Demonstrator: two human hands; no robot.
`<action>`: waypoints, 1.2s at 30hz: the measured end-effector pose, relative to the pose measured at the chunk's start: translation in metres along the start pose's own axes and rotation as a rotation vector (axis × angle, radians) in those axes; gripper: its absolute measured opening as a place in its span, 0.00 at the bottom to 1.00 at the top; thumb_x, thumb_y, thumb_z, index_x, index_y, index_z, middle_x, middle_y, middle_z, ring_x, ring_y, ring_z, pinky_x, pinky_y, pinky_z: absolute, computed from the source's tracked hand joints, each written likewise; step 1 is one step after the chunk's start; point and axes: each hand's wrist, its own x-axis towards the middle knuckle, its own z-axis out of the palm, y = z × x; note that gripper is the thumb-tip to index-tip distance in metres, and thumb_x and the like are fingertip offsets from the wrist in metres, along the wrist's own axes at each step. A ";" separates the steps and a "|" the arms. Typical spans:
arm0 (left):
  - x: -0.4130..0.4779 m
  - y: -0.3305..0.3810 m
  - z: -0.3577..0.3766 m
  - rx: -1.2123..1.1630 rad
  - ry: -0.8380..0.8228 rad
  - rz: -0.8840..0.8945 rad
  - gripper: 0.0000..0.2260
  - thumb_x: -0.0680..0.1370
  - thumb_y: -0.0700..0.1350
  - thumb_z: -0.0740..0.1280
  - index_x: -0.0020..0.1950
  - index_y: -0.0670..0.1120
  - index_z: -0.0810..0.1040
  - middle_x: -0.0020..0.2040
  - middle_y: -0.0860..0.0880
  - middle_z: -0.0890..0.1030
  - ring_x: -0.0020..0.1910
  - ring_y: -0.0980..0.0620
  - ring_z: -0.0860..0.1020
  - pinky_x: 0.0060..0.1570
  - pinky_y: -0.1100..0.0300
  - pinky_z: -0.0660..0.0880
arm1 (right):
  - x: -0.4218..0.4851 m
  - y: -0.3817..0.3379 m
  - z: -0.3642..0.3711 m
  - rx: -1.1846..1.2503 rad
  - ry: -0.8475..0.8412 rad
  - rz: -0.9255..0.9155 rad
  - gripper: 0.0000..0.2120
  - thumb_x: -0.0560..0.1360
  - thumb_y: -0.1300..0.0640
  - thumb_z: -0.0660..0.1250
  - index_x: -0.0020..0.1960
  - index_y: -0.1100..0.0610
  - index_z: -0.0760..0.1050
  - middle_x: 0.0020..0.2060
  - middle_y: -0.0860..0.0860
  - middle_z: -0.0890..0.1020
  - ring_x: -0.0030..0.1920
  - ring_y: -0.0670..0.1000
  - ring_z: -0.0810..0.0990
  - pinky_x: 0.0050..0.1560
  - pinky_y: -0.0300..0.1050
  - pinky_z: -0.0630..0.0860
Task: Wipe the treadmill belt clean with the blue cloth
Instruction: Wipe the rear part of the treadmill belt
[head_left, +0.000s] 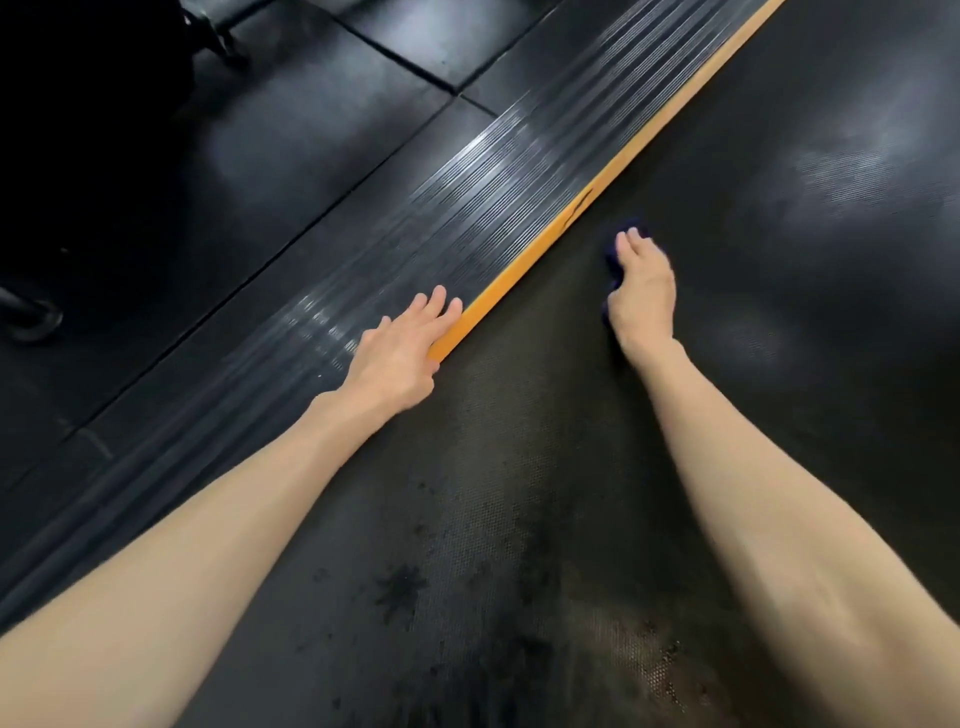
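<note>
You're pressing the bunched blue cloth (611, 258) under a flat right hand (641, 291), left hand (400, 353) lying flat on the rail (441, 234); you're risking skipping those near splotches (400, 592) on the belt (753, 364).

Left hand (400, 358), right hand (641, 291): both flat

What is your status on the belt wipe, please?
Left hand flat on rail and orange strip. Right hand presses cloth on belt, beside strip. Dark spots on belt nearer me. Nothing blocks the cloth.
</note>
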 end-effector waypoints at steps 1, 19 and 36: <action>0.001 0.000 0.000 0.003 -0.009 0.000 0.35 0.78 0.36 0.63 0.77 0.54 0.48 0.78 0.55 0.46 0.76 0.52 0.47 0.72 0.45 0.53 | -0.009 -0.014 0.002 0.040 0.013 -0.026 0.26 0.66 0.72 0.60 0.64 0.68 0.72 0.63 0.66 0.74 0.63 0.65 0.73 0.65 0.50 0.65; 0.002 -0.004 0.002 -0.038 0.005 0.023 0.33 0.79 0.37 0.62 0.77 0.54 0.47 0.77 0.55 0.45 0.76 0.53 0.45 0.72 0.46 0.51 | -0.102 -0.042 0.008 0.033 -0.206 -0.489 0.28 0.63 0.73 0.60 0.62 0.66 0.75 0.62 0.62 0.77 0.60 0.62 0.76 0.63 0.51 0.66; -0.025 0.023 0.002 -0.135 0.153 -0.119 0.32 0.71 0.29 0.61 0.74 0.47 0.62 0.75 0.49 0.59 0.73 0.46 0.59 0.69 0.50 0.62 | -0.189 -0.090 0.011 0.049 -0.454 -0.543 0.37 0.62 0.74 0.65 0.70 0.60 0.68 0.70 0.57 0.69 0.70 0.58 0.67 0.71 0.52 0.56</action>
